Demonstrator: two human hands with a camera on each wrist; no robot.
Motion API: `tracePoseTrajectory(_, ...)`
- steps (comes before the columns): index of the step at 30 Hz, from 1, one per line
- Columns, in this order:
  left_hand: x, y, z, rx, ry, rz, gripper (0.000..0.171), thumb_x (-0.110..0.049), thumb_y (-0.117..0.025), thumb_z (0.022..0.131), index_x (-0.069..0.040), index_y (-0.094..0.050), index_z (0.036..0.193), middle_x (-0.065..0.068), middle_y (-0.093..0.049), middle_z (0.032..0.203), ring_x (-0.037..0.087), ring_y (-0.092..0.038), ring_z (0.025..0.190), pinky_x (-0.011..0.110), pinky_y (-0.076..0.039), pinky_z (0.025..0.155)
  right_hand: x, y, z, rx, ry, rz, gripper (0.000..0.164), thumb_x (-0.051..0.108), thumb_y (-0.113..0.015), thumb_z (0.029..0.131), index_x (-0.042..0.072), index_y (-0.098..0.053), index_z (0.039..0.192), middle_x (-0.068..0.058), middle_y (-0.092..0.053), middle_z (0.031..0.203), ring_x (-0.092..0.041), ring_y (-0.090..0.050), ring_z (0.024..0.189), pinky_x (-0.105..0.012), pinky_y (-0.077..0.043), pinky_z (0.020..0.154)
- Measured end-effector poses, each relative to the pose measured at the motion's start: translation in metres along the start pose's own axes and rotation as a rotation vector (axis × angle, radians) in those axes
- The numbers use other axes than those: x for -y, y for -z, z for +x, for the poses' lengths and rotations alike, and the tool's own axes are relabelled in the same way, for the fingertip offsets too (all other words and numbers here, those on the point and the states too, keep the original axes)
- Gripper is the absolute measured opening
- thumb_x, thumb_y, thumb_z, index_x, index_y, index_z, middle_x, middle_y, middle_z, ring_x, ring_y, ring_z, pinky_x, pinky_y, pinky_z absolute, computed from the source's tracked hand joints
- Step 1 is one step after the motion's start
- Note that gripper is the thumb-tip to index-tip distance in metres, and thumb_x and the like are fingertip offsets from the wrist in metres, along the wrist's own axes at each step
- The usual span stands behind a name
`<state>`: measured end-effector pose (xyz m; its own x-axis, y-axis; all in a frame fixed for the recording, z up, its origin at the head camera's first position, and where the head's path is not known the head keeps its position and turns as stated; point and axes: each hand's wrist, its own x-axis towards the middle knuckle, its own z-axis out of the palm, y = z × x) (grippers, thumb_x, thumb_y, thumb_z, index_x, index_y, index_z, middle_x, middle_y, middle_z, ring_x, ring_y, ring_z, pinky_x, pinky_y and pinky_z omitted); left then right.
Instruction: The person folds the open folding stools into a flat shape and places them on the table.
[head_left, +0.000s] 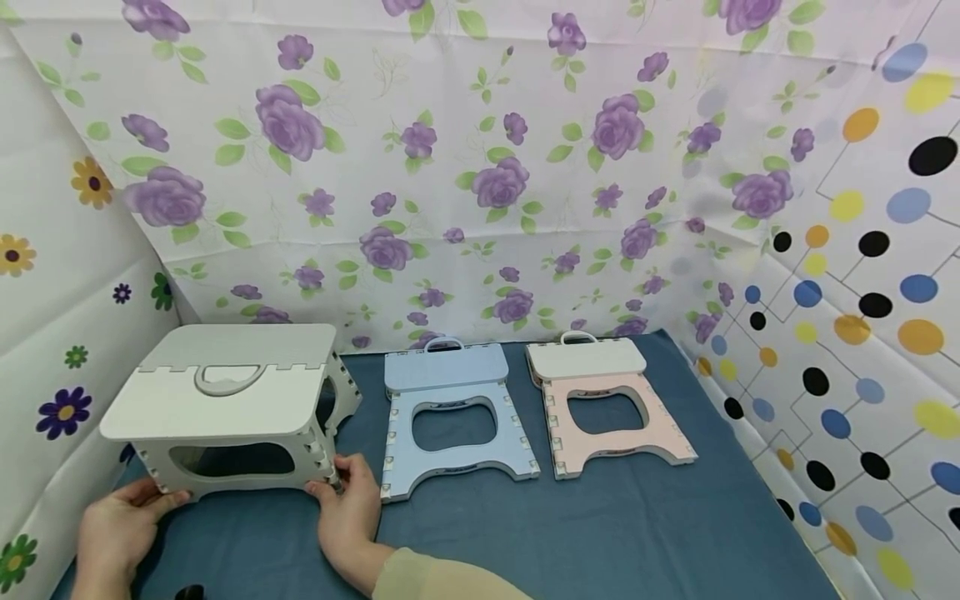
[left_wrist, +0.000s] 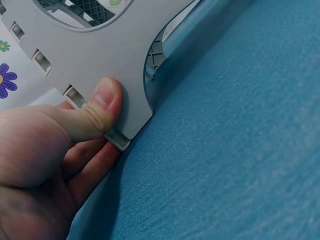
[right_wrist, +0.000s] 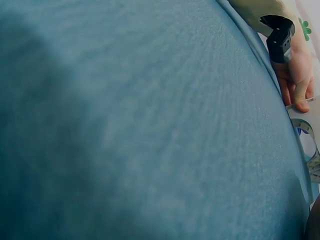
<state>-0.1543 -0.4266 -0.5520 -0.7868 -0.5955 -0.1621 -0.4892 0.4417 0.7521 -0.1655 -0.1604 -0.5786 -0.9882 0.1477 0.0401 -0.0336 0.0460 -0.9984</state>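
Note:
An unfolded white folding stool (head_left: 232, 421) stands on its legs at the left of the table, its carry handle (head_left: 228, 382) lying on the seat. My left hand (head_left: 122, 527) pinches the lower left corner of the near leg panel. In the left wrist view, the thumb of that hand (left_wrist: 45, 145) presses the panel's face while the fingers go behind its hinged edge. At the near right corner, my right hand (head_left: 352, 507) grips the leg's bottom between thumb and fingers. The right wrist view shows mostly cloth, with the left hand (right_wrist: 300, 72) at its upper right.
A blue folding stool (head_left: 450, 371) lies folded flat to the right of the white one. Farther right lies a folded pink stool (head_left: 669, 427) with a white seat. Blue-grey cloth (head_left: 600, 533) covers the table. Patterned sheets (head_left: 465, 192) hang behind and at both sides.

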Motion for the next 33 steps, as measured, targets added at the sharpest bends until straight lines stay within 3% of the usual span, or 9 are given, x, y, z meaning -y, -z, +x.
tracePoseTrajectory(11,0.0061,-0.0009,0.0053,0.005,-0.007,0.004,0.052,-0.017,-0.084,0.096,0.014,-0.067,0.134,0.03,-0.075,0.112,-0.002,-0.053,0.07,0.023,-0.047,0.052,0.0007,0.0005,-0.0006,0.006,0.022,-0.027,0.033,0.013,-0.09,0.086,0.028,-0.069,0.105,0.017,-0.064,0.106,-0.006,-0.07,0.104,-0.025,-0.059,0.087)
tracePoseTrajectory(22,0.0044,-0.0005,0.0041,0.01,0.018,0.005,0.05,-0.016,-0.084,0.096,0.013,-0.067,0.134,0.03,-0.075,0.112,0.005,-0.057,0.073,0.036,-0.051,0.063,0.0035,0.0014,-0.0014,0.008,0.013,-0.051,0.032,0.013,-0.09,0.085,0.027,-0.069,0.104,0.016,-0.064,0.105,-0.005,-0.069,0.102,-0.025,-0.059,0.084)
tracePoseTrajectory(27,0.0049,-0.0012,0.0036,0.014,0.025,0.0,0.052,-0.016,-0.084,0.096,0.013,-0.066,0.135,0.03,-0.075,0.112,0.02,-0.065,0.081,0.049,-0.053,0.074,0.0033,0.0013,-0.001,0.009,0.011,-0.054,0.032,0.013,-0.09,0.085,0.027,-0.069,0.104,0.016,-0.065,0.105,-0.006,-0.07,0.103,-0.025,-0.059,0.083)
tracePoseTrajectory(30,0.0044,-0.0013,0.0026,0.018,0.032,-0.01,0.053,-0.017,-0.084,0.097,0.013,-0.065,0.136,0.029,-0.075,0.111,0.036,-0.068,0.097,0.055,-0.052,0.081,0.0036,0.0011,-0.0011,0.009,0.007,-0.052,0.032,0.014,-0.09,0.085,0.027,-0.069,0.104,0.016,-0.065,0.105,-0.006,-0.07,0.103,-0.025,-0.059,0.083)
tracePoseTrajectory(33,0.0035,-0.0014,0.0011,0.022,0.041,-0.025,0.054,-0.017,-0.083,0.097,0.013,-0.064,0.138,0.03,-0.075,0.11,0.049,-0.062,0.113,0.06,-0.049,0.086,0.0046,0.001,-0.0012,0.009,-0.003,-0.048,0.031,0.014,-0.09,0.085,0.027,-0.069,0.105,0.016,-0.064,0.106,-0.006,-0.07,0.102,-0.025,-0.059,0.082)
